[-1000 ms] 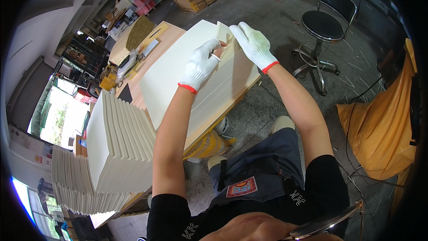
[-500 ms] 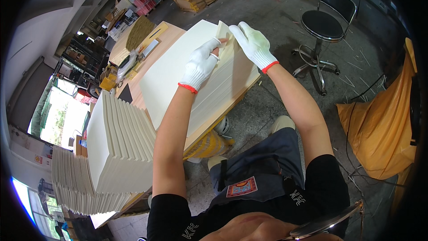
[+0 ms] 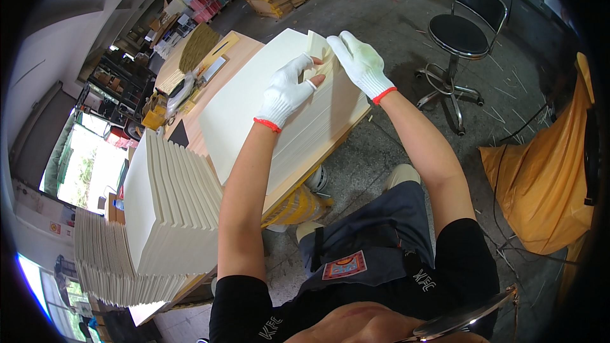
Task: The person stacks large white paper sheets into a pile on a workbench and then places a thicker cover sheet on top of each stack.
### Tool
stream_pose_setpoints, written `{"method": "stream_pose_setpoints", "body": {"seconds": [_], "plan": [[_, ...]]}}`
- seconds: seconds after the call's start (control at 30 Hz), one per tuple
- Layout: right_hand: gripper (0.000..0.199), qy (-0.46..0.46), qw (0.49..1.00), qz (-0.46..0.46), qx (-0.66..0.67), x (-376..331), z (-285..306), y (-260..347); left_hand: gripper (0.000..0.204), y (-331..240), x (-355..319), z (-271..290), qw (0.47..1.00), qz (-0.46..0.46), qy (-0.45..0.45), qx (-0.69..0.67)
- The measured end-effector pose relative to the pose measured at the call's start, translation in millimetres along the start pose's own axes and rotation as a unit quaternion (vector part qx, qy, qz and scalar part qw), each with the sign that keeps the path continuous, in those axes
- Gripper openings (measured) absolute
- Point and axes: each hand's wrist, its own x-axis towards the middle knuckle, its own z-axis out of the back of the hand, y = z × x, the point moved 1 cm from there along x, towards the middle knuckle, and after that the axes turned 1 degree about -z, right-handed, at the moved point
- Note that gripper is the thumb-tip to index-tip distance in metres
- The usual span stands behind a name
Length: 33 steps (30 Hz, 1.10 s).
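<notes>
Sheets [image 3: 238, 114]: few lifted at 1 corner, most flat; left hand [image 3: 284, 92] spread, right hand's [image 3: 363, 63] grip unclear.

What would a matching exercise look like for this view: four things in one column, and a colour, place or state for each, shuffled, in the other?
Things:
1. left hand
2. chair
3. draped plastic
4. stack of sheets

Colours, places or states:
A. orange, at the far right of the view
B. pale, lying on the table, beneath the left hand
C. gloved in white, with bare fingertips showing
D. black seat and back, at the upper right

Right pairs: 1-C, 2-D, 3-A, 4-B
</notes>
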Motion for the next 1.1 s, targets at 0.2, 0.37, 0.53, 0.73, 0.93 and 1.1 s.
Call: {"method": "stream_pose_setpoints", "body": {"seconds": [0.2, 0.37, 0.53, 0.73, 0.93, 1.1], "plan": [[0.052, 0.005, 1.000, 0.006, 0.001, -0.9, 1.7, 4.3, 0.029, 2.5, -3.0, -1.4, 0.997, -0.048, -0.051, -0.023], [0.051, 0.002, 1.000, -0.004, 0.006, -1.2, 0.1, 3.1, 0.032, 3.9, 1.0, -3.1, 0.996, -0.061, -0.023, 0.064], [0.051, -0.003, 0.999, -0.008, 0.047, -1.6, -0.7, 0.5, 0.029, 0.4, -1.5, -4.0, 0.998, -0.049, -0.027, -0.013], [0.050, 0.001, 1.000, -0.011, 0.018, 0.3, -0.7, -0.5, 0.028, -0.5, -0.1, 0.0, 0.999, -0.030, -0.014, -0.006], [0.047, -0.019, 1.000, 0.010, 0.017, -1.0, -2.5, -0.5, 0.034, 6.2, 3.3, -4.3, 1.000, -0.025, -0.010, 0.015], [0.047, -0.025, 0.999, 0.008, 0.038, -3.7, -0.8, 1.0, 0.030, -1.4, -0.3, -3.4, 1.000, -0.024, -0.017, -0.003]]}}
